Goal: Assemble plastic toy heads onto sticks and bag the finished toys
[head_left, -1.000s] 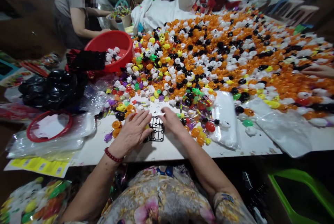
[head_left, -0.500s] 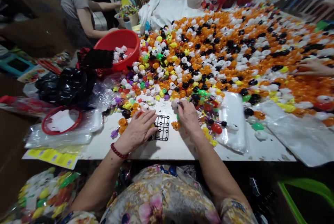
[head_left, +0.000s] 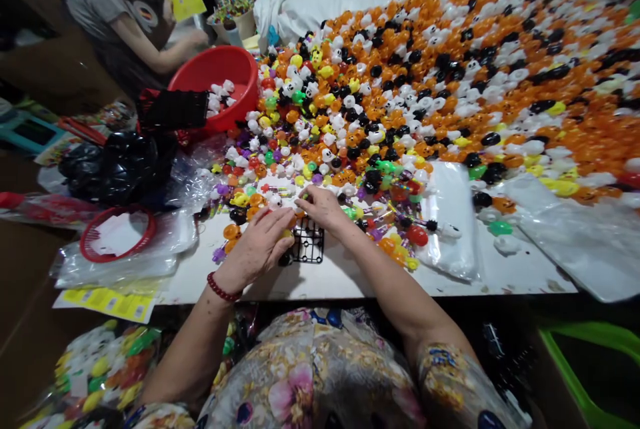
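On the white table lies a black plastic grid [head_left: 311,246], its left part under my left hand [head_left: 257,242]. That hand rests flat with fingers stretched out, and a bit of yellow shows beside its fingertips. My right hand [head_left: 323,208] is at the grid's far edge, thumb and fingers pinched close together. Whatever sits in the pinch is too small to make out. Small orange pumpkin-like pieces [head_left: 231,232] lie left of my left hand. A small white piece with dark eyes [head_left: 275,201] is just beyond its fingertips.
A large heap of orange, white and black plastic pieces [head_left: 430,82] spreads over the far table. Clear plastic bags [head_left: 453,222] lie at right. A red tub [head_left: 245,76] and small red basket [head_left: 150,232] stand at left. Beyond the tub, a person [head_left: 130,36] holds a yellow sheet.
My right hand has moved left from beside the grid to its far edge. My left hand stays over the grid. The person at the back has raised a yellow sheet.
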